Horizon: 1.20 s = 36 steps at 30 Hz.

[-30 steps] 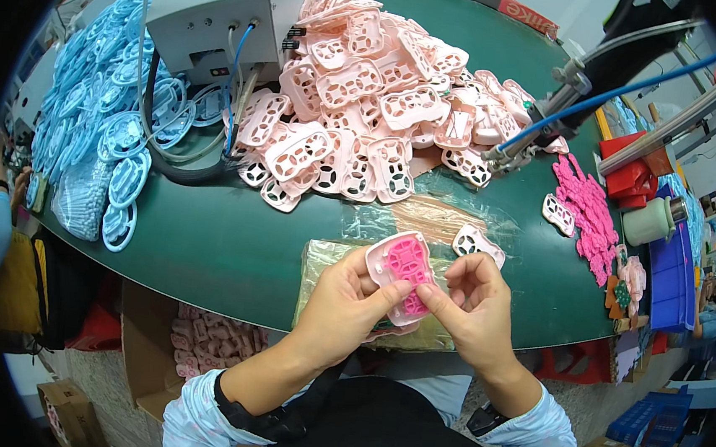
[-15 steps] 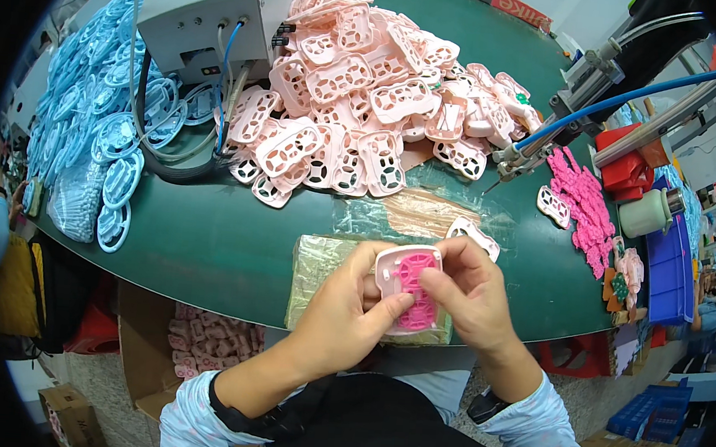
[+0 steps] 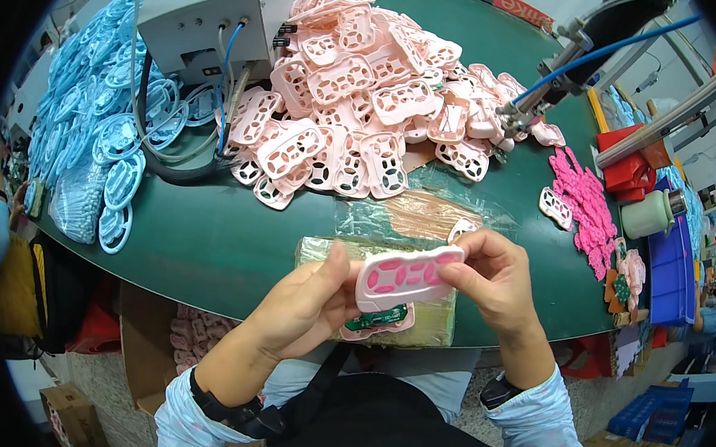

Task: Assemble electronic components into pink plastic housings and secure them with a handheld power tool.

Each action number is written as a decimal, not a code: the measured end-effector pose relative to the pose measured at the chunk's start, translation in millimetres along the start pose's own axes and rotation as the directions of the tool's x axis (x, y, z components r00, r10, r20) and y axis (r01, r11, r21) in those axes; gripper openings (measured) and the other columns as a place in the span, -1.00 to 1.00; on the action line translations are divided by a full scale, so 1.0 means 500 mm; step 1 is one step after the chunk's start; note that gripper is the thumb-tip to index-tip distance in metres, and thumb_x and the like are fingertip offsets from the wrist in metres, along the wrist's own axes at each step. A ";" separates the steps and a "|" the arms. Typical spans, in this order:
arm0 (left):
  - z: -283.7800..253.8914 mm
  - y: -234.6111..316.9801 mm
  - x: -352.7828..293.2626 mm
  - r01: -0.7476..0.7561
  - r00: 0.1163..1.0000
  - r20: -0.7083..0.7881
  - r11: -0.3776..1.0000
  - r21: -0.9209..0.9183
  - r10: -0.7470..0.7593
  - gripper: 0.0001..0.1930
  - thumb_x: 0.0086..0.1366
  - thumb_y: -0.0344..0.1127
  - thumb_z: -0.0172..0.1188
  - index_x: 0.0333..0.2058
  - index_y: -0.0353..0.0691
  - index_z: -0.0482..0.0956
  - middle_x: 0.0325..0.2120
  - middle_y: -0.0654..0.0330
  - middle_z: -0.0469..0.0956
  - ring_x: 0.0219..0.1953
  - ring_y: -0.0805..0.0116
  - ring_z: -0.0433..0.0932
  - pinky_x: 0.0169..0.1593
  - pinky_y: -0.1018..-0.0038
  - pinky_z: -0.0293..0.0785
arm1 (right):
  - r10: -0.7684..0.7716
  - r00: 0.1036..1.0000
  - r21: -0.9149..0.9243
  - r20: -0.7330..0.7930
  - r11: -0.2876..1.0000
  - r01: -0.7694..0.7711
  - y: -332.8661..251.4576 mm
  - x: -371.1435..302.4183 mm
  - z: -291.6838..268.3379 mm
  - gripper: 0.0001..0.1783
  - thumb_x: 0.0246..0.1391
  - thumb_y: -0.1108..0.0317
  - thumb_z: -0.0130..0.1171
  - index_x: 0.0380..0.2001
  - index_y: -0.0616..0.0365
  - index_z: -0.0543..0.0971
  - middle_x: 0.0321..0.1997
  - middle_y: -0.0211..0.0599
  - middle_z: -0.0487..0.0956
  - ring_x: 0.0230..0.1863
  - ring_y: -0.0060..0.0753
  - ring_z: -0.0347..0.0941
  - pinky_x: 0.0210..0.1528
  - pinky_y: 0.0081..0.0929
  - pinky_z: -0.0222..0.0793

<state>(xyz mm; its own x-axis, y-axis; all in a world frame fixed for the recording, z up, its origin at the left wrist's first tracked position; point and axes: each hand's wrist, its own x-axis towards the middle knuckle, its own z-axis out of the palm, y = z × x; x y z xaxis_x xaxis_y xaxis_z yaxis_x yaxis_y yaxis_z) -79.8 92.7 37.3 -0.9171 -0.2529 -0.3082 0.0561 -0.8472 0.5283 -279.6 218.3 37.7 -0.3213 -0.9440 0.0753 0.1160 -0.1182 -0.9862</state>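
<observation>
A pale pink plastic shell with bright pink pieces filling its openings is pinched at its right end by my right hand. My left hand is beside the shell's left end, thumb raised and apart; its fingertips are partly hidden behind the shell. Below, another pale pink shell holding a green circuit board lies on a block wrapped in yellowish tape. A white-pink cover is partly hidden behind my right hand.
A big heap of pale pink shells covers the table's middle, with blue plastic rings to the left. Bright pink inserts lie at right. A grey machine box and a metal tool arm stand over the green table.
The held shell has turned over, from its inside with the pink insert to its outer face. My left thumb has come off it. The tool arm has swung aside, and the circuit board now shows.
</observation>
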 end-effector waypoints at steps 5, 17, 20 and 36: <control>-0.008 -0.014 0.004 -0.119 0.983 -0.107 0.964 0.237 0.147 -0.70 0.41 -0.28 0.07 -0.15 -0.46 0.58 -0.29 0.11 0.63 -0.26 0.46 0.60 -0.11 0.51 0.53 | 0.166 0.980 -0.240 -0.109 0.952 -0.188 -0.001 0.009 0.002 -0.66 -0.11 0.31 0.47 -0.31 0.22 0.57 -0.25 -0.29 0.61 -0.21 -0.46 0.54 -0.15 -0.52 0.43; 0.004 0.018 0.001 -0.050 0.986 -0.114 0.864 0.502 0.123 -0.67 0.38 -0.27 0.10 -0.08 -0.47 0.56 -0.21 0.06 0.62 -0.17 0.40 0.59 -0.06 0.46 0.53 | -0.230 0.897 -0.720 0.377 0.537 0.440 -0.022 0.008 0.029 -0.62 -0.18 0.40 0.41 -0.19 0.14 0.60 0.04 -0.10 0.53 -0.02 -0.11 0.52 -0.01 -0.28 0.46; 0.029 0.037 0.005 -0.053 0.995 -0.031 0.802 0.594 0.090 -0.65 0.40 -0.24 0.08 -0.01 -0.43 0.53 -0.17 0.10 0.60 -0.12 0.42 0.57 -0.03 0.46 0.51 | -0.131 0.950 -0.505 0.282 0.822 0.263 0.030 -0.005 0.003 -0.61 -0.11 0.52 0.37 -0.13 0.19 0.58 0.11 -0.07 0.49 0.10 -0.16 0.47 0.14 -0.28 0.40; -0.068 -0.069 -0.045 -0.140 0.963 -0.035 0.611 0.779 0.266 -0.22 -0.02 -0.48 0.48 0.16 -0.35 0.25 0.04 0.12 0.41 0.06 0.38 0.48 0.07 0.45 0.49 | -0.021 0.934 -0.430 0.356 0.884 0.184 0.063 -0.052 0.001 -0.49 -0.18 0.50 0.43 -0.05 0.17 0.58 0.16 -0.01 0.47 0.15 -0.11 0.45 0.20 -0.32 0.34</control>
<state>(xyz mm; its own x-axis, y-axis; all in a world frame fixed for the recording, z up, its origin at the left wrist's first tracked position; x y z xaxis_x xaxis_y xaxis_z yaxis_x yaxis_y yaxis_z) -47.5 111.6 -1.1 -0.8546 -0.4854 -0.1845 -0.1448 -0.1184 0.9823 -267.0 238.9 5.0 0.0318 -0.9891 0.1440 -0.3612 -0.1458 -0.9210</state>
